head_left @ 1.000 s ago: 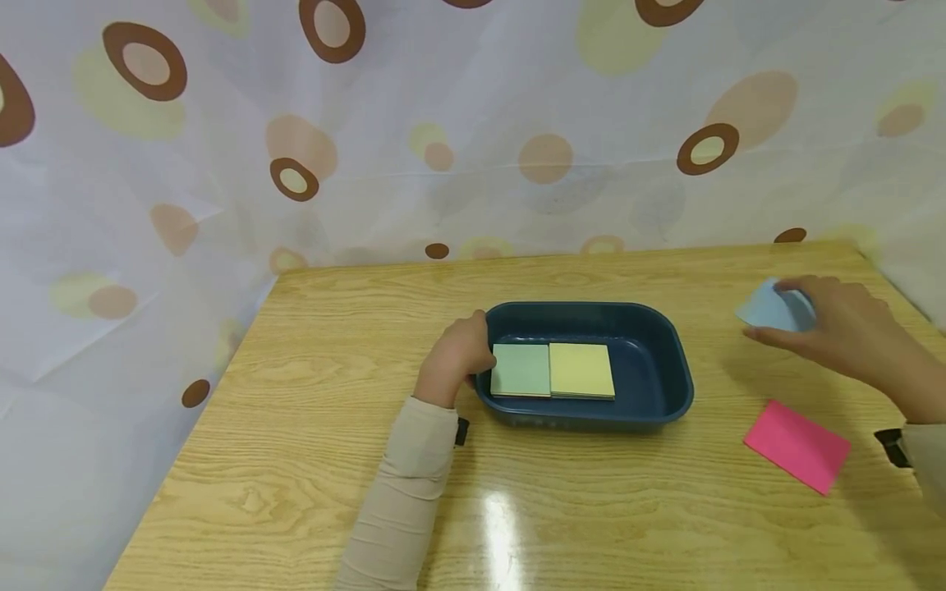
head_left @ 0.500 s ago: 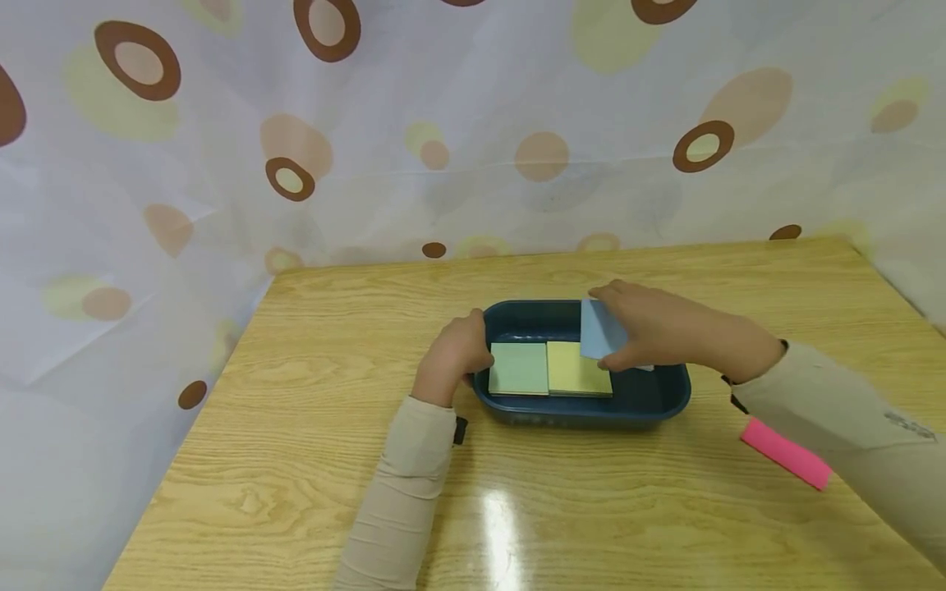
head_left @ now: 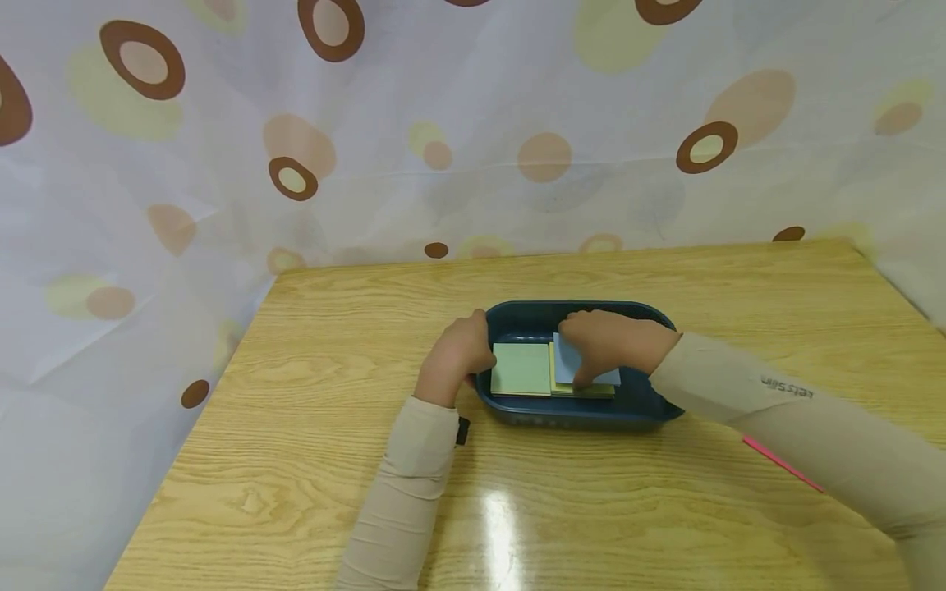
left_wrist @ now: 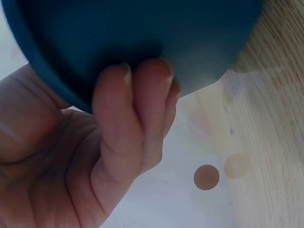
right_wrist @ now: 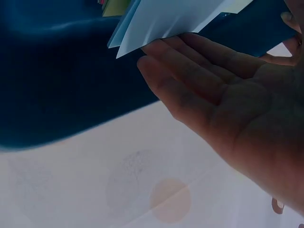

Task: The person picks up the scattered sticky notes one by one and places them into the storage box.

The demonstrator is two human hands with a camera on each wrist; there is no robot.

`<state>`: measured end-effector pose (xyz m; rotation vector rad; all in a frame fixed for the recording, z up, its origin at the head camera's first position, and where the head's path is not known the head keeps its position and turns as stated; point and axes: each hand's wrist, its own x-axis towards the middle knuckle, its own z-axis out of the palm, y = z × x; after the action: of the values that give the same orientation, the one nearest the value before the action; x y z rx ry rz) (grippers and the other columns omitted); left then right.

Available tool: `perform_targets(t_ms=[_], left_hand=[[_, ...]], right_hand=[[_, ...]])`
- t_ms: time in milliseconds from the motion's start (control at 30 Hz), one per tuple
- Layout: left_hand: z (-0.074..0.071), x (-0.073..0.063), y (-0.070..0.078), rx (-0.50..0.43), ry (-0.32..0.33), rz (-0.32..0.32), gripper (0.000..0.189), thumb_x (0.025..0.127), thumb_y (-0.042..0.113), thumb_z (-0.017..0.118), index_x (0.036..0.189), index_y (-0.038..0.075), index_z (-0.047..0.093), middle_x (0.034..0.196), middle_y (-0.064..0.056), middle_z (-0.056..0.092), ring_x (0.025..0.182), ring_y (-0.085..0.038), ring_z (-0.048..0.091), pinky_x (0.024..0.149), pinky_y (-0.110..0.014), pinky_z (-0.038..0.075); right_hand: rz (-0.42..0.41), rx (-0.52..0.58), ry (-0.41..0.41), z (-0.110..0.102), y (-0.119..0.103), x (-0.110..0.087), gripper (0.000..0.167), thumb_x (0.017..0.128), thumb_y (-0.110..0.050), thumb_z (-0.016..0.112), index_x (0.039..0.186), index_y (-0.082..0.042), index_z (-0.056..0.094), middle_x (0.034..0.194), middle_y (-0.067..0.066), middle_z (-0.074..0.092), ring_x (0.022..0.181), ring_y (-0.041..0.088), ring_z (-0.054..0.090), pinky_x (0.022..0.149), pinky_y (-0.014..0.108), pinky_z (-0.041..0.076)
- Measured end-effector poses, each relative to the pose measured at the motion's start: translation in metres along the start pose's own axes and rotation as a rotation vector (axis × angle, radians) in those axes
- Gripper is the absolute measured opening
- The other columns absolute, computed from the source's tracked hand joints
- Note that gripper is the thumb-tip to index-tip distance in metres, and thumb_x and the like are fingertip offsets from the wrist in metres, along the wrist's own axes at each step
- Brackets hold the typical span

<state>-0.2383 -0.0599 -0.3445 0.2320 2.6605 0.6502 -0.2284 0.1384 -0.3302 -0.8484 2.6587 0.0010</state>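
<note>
A dark blue oval-cornered plastic tub (head_left: 576, 422) stands on the table. My left hand (head_left: 454, 357) grips its left end, and in the left wrist view curled fingers (left_wrist: 118, 123) press against the tub's outer wall under the rim. My right hand (head_left: 613, 341) reaches into the tub and pinches a few light blue sticky notes (head_left: 567, 361) by their edges, thumb toward me. They lie over a yellow sticky note stack (head_left: 565, 392), covering most of it. Left of that lies a pale green sticky note stack (head_left: 521, 369). In the right wrist view the blue sheets (right_wrist: 166, 21) splay apart slightly.
A pink sticky note pad (head_left: 783, 465) lies on the wooden table (head_left: 296, 443) to the right, mostly hidden under the right sleeve (head_left: 798, 427). Behind the table hangs a pale cloth (head_left: 473, 107) with brown and yellow spots.
My right hand has carried the blue sticky notes from the right side of the table leftward and down into the tub, onto the yellow stack. The left hand has stayed on the tub.
</note>
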Motion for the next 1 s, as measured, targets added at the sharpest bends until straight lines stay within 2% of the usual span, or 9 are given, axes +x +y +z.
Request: perform_targets(t_ms=[233,533,1000], left_hand=[[0.002,0.002,-0.001,0.003,-0.002,0.003,0.063,0.089,0.001,0.062,0.144,-0.004,0.031,0.122,-0.027,0.057,0.051,-0.022,0.063,0.043,-0.024,0.054],[0.001,0.002,-0.001,0.008,0.001,-0.001,0.064,0.089,0.001,0.063,0.144,-0.003,0.031,0.121,-0.027,0.058,0.051,-0.022,0.064,0.043,-0.023,0.054],[0.001,0.002,0.0,0.016,-0.003,-0.005,0.063,0.089,0.002,0.063,0.144,-0.003,0.031,0.121,-0.027,0.058,0.051,-0.022,0.064,0.043,-0.023,0.054]], right_hand=[[0.04,0.0,-0.058,0.004,-0.005,0.008,0.061,0.077,-0.025,0.082,0.122,0.008,0.056,0.117,0.022,0.058,0.101,0.033,0.058,0.086,0.044,0.052],[0.079,-0.001,-0.078,0.01,-0.008,0.016,0.061,0.073,-0.027,0.085,0.118,0.005,0.059,0.111,0.017,0.061,0.095,0.028,0.058,0.087,0.042,0.053],[0.063,-0.066,-0.051,0.016,-0.007,0.019,0.084,0.068,-0.036,0.088,0.127,0.01,0.051,0.12,0.025,0.057,0.109,0.039,0.057,0.092,0.046,0.052]])
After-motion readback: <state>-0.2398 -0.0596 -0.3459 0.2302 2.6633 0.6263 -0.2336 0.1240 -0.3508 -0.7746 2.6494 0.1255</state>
